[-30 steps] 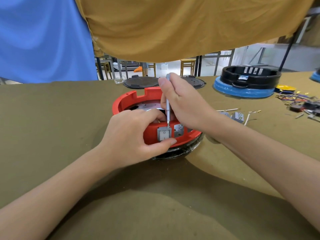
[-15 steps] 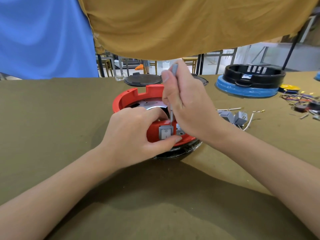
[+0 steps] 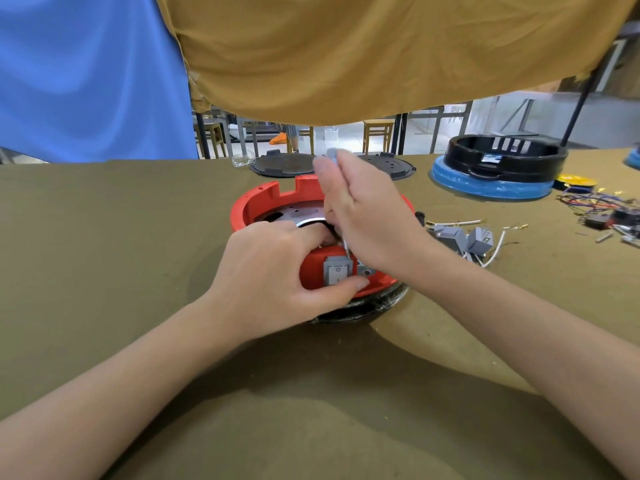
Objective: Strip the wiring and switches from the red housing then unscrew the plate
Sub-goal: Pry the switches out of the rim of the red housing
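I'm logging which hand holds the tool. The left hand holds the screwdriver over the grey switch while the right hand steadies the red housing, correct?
Not quite: the hands are swapped. In the head view the right hand holds the screwdriver over the grey switch, while the left hand steadies the red housing.

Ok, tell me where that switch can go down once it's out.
Bare table lies left of the red housing, and a wide bare strip lies near you between both forearms. The right side is crowded: loose grey switches with white wires beside the housing, a wire tangle farther right.
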A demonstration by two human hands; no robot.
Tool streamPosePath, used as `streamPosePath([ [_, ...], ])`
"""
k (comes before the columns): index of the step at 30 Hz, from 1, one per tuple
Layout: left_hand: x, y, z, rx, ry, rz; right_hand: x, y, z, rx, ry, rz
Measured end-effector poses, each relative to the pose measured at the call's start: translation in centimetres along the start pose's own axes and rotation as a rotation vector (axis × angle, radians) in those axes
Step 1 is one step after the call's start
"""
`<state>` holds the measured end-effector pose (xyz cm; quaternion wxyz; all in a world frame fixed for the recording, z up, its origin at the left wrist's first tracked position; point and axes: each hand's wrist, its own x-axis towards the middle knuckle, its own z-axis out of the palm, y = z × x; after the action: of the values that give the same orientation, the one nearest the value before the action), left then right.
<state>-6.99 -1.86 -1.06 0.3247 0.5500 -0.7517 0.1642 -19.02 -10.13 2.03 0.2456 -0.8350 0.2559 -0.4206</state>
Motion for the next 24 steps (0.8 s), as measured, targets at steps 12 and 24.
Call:
streamPosePath([
  [12, 0.0, -0.1, 0.2, 0.021, -0.004, -0.012, -0.8, 0.1, 0.1, 0.005, 0.111, 0.051],
  [24, 0.0, -0.4, 0.1, 0.031, -0.003, 0.033, -0.9, 0.3, 0.3, 0.057, 0.188, 0.073],
])
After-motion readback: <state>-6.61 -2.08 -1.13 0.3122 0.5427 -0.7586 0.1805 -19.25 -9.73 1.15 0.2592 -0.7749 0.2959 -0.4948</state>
